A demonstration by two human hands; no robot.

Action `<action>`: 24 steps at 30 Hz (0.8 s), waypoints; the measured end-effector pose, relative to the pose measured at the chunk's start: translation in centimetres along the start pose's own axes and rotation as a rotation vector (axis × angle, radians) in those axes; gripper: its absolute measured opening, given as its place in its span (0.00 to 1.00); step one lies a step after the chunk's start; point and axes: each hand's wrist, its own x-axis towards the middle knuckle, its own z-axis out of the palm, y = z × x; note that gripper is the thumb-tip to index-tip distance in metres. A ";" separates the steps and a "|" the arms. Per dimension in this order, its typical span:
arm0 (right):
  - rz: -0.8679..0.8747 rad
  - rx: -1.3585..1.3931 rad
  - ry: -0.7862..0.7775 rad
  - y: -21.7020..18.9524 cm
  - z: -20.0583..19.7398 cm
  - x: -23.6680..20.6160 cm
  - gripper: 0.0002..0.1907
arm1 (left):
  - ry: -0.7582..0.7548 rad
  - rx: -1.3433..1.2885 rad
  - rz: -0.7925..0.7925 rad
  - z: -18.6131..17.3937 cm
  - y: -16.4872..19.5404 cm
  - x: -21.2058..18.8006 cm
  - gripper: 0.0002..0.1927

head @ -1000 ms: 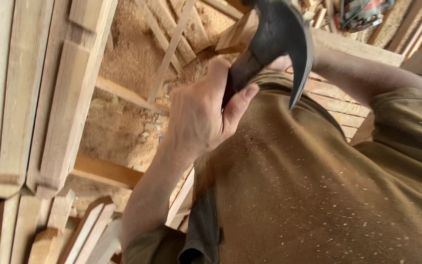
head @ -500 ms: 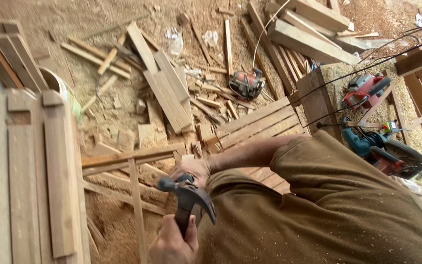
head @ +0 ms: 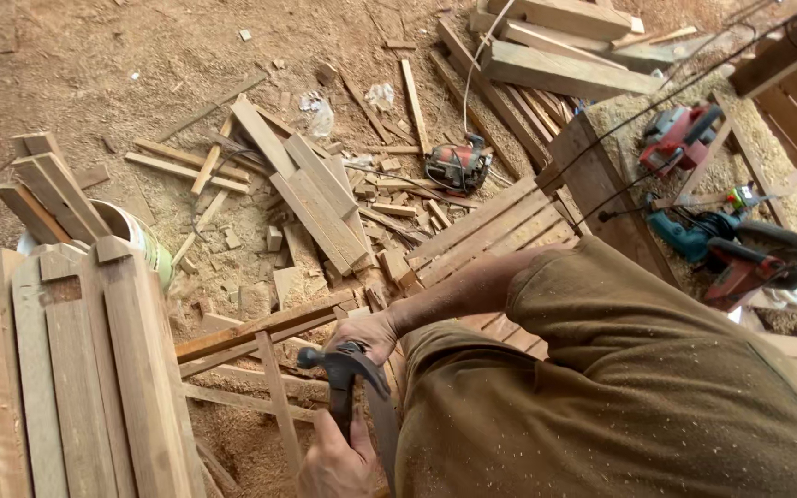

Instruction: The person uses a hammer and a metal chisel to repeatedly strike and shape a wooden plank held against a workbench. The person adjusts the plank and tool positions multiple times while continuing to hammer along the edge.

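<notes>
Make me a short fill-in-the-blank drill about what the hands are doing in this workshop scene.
1. The lower hand grips a ____ by its handle.
2. The upper hand rests on the end of a long wooden ____.
3. The floor is covered in ____.
4. The power saw among the offcuts is black and ____.

Missing words: hammer; slat; sawdust; red
</notes>
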 end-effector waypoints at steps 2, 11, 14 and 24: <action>0.037 -0.013 0.005 -0.5 0.3 0.4 0.29 | -0.009 -0.062 -0.004 1.3 -1.7 0.3 0.24; 0.433 0.126 0.405 3.5 0.8 0.1 0.19 | 0.067 -0.933 -0.235 17.4 -11.3 -0.4 0.24; 0.460 0.083 0.568 3.4 0.5 0.5 0.19 | -0.029 -0.860 -0.556 22.3 -12.9 -1.4 0.27; 0.420 0.111 0.408 -3.2 -1.7 5.6 0.20 | -0.402 -0.973 -0.574 25.8 -12.7 -3.0 0.34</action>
